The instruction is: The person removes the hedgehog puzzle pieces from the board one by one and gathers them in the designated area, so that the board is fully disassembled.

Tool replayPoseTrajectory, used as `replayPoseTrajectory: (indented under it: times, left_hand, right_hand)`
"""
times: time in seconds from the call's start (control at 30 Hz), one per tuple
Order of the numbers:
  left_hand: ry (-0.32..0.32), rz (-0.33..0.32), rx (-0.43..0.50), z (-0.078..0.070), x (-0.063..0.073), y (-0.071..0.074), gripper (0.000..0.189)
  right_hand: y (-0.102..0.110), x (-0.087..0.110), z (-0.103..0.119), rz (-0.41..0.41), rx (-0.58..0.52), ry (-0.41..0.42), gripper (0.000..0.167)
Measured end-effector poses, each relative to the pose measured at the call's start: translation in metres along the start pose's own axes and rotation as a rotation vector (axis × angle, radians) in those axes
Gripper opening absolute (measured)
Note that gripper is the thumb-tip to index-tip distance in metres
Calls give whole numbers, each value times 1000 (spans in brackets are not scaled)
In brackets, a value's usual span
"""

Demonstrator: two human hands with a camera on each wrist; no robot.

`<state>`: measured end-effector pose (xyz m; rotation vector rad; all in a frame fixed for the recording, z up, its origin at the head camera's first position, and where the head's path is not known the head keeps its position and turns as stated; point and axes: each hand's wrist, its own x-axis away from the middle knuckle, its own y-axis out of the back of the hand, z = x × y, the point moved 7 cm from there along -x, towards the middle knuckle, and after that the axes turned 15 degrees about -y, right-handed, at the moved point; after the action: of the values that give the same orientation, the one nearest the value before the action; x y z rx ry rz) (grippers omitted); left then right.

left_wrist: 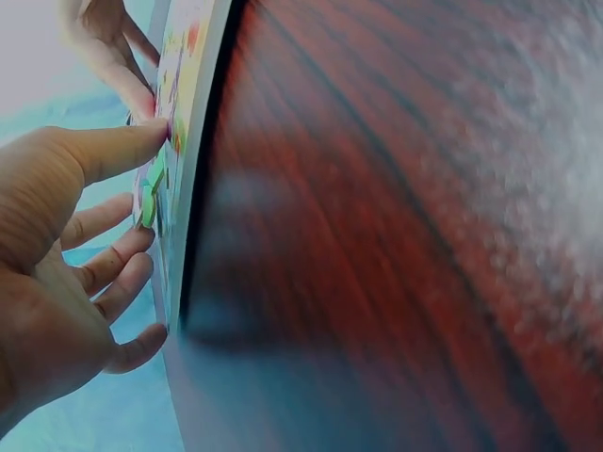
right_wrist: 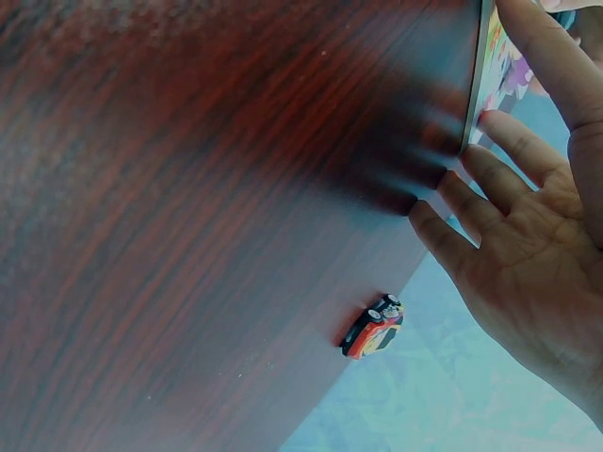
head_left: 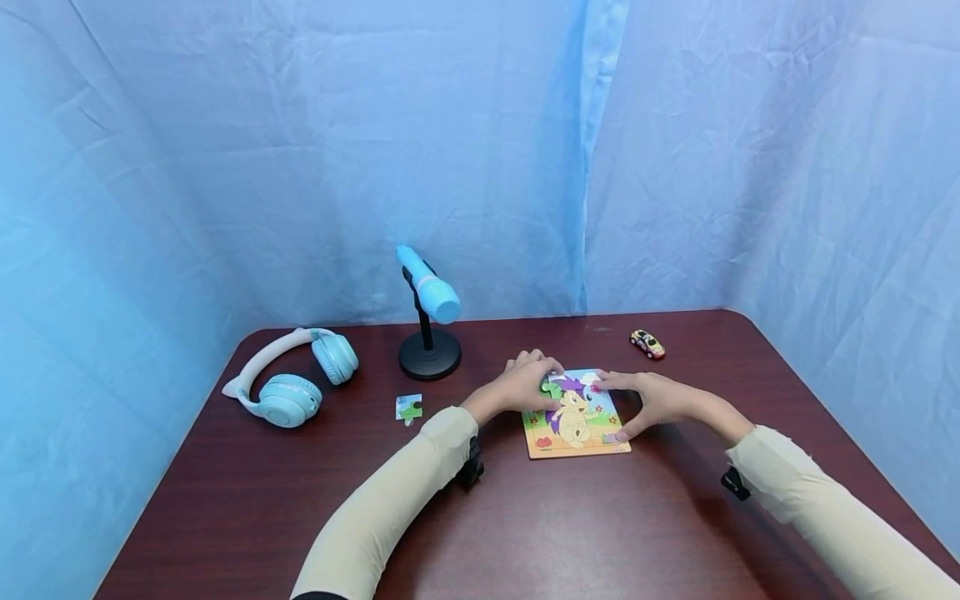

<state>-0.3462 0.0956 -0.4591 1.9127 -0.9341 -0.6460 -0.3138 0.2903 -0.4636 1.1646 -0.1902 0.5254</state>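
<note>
A square jigsaw puzzle board (head_left: 573,429) with a cartoon hedgehog picture lies on the dark table. My left hand (head_left: 517,385) is over its upper left part, with a green puzzle piece (head_left: 552,390) between thumb and fingers. In the left wrist view this piece (left_wrist: 149,200) sits at a slant to the board's surface. My right hand (head_left: 656,400) spans the board's right side, thumb by the lower right corner and index finger near the top edge. Its fingers (right_wrist: 504,184) are spread and nearly straight in the right wrist view.
Left of the board lies a loose blue and green puzzle piece (head_left: 408,407). Blue cat-ear headphones (head_left: 288,400) rest at the table's left. A blue microphone (head_left: 435,293) on a black stand (head_left: 430,357) stands behind. A small toy car (head_left: 647,343) sits at the back right.
</note>
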Motion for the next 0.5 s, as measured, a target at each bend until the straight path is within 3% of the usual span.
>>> replayPoseTrajectory:
  times: [0.5]
  left_hand:
    - [-28, -3, -199, -7, -3, 4, 56]
  right_hand:
    - [1, 1, 2, -7, 14, 6, 96]
